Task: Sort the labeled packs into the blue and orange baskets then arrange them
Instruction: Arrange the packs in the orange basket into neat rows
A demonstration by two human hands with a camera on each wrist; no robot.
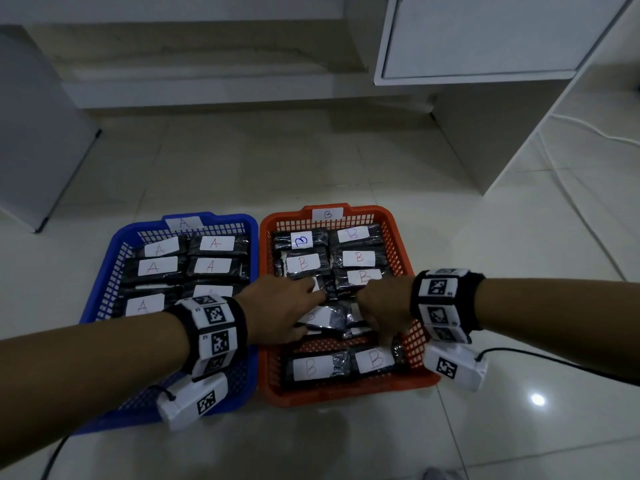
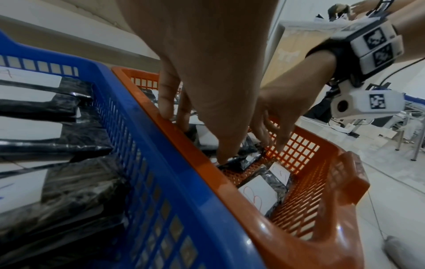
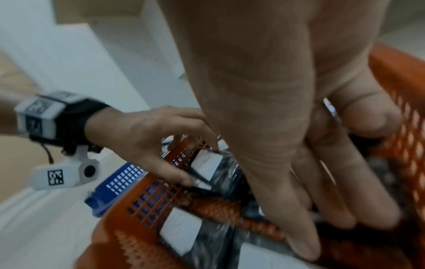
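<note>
Baskets sit side by side on the floor: blue basket point(image 1: 104, 271) with A packs in tidy rows, orange basket point(image 1: 405, 244) with B packs. Both hands reach into the orange one, seemingly to straighten the skewed middle pack point(image 1: 325, 315): left hand point(image 1: 280, 306) fingers spread across it, right hand point(image 1: 384, 303) fingers curled downward beside it, grip unclear.
</note>
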